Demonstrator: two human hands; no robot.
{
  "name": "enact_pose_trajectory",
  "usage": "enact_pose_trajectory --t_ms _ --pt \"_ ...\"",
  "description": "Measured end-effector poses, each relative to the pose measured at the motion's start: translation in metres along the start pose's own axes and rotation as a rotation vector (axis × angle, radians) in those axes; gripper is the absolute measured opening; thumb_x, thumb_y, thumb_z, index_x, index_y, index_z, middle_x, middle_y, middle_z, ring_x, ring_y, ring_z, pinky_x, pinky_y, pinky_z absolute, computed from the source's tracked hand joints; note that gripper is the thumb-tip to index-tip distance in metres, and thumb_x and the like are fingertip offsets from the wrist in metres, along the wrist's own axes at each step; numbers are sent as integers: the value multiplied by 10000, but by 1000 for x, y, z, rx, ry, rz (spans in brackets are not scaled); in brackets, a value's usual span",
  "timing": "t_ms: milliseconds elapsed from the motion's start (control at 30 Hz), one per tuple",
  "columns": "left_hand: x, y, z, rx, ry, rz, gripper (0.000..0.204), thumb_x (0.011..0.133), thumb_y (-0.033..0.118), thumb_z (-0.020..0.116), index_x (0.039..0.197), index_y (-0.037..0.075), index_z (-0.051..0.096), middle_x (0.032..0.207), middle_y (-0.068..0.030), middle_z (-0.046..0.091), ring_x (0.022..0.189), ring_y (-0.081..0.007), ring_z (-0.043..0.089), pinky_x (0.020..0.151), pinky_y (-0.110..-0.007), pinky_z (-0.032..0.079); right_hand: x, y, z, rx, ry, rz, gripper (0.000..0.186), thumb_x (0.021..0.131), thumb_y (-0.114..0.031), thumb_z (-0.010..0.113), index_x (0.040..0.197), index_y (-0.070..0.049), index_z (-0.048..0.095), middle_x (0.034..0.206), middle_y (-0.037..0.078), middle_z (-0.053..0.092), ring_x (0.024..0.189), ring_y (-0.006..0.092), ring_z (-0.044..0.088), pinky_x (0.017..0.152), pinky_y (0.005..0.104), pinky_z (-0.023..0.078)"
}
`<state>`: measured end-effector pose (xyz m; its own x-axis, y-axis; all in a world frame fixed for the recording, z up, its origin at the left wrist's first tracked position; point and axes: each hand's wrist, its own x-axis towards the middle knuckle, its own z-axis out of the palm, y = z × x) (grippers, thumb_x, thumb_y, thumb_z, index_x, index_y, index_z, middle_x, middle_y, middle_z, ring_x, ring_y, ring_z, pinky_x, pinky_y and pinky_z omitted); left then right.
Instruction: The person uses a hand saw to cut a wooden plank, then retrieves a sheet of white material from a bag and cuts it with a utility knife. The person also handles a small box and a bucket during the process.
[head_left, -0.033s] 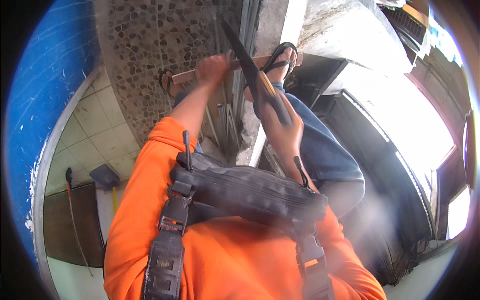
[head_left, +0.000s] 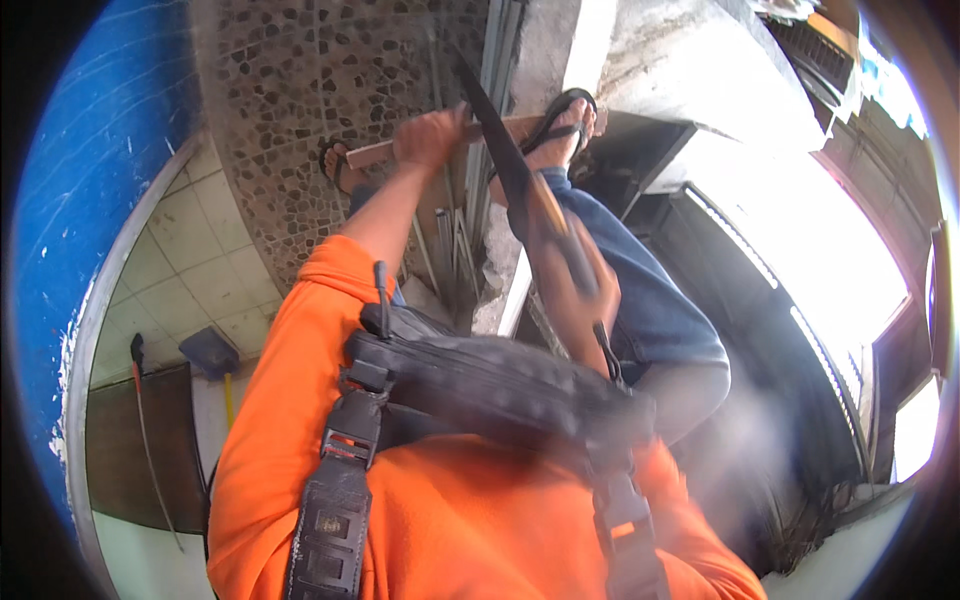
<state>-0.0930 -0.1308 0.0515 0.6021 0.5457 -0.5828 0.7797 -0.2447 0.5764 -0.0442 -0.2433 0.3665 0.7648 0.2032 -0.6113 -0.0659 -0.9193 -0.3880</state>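
Note:
My left hand [head_left: 430, 138] is closed around a narrow strip of wood [head_left: 371, 155], which lies crosswise ahead of me. My right foot in a black sandal [head_left: 562, 128] presses on the strip near its right end. In my right hand [head_left: 575, 275], smeared by motion, is the handle of a handsaw, fingers wrapped round it. The saw's dark blade [head_left: 492, 128] slants away to the upper left and crosses the strip between my left hand and that foot. Blur hides the teeth and any cut.
A pebbled floor [head_left: 280, 90] lies ahead on the left, with a blue wall [head_left: 100, 150] beyond it. Metal rails [head_left: 500, 60] and a rough concrete edge [head_left: 545, 50] run under the work. A blue dustpan [head_left: 210, 352] stands at left. A black bag [head_left: 480, 375] hangs at my chest.
The saw and my right hand have moved back toward me, down and slightly right. My left hand and the wood strip stay almost where they were.

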Motion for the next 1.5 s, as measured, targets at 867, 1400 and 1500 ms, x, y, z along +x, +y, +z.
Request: enact_pose_trajectory --t_ms 867,1400,1500 --pt "-4 -7 9 29 91 76 586 1080 509 460 828 89 783 824 -185 756 755 -386 751 662 -519 600 17 8 15 40 6 -59 426 973 -126 732 1369 13 656 1101 134 772 1012 123 685 911 307 544" --pt "0 4 7 -44 294 168 550 1057 484 521 717 121 756 715 -153 732 635 -384 724 584 -500 587 -43 8 -26 395 27 -163 454 979 -130 722 1379 67 635 1255 192 729 1147 217 703 1035 342 519" --pt "-1 0 2 -59 258 16 573 1061 476 510 716 92 759 754 -185 742 713 -365 752 698 -482 616 -35 17 -16 313 51 23 445 979 -139 727 1382 33 648 1204 161 748 1123 188 701 1007 316 521"
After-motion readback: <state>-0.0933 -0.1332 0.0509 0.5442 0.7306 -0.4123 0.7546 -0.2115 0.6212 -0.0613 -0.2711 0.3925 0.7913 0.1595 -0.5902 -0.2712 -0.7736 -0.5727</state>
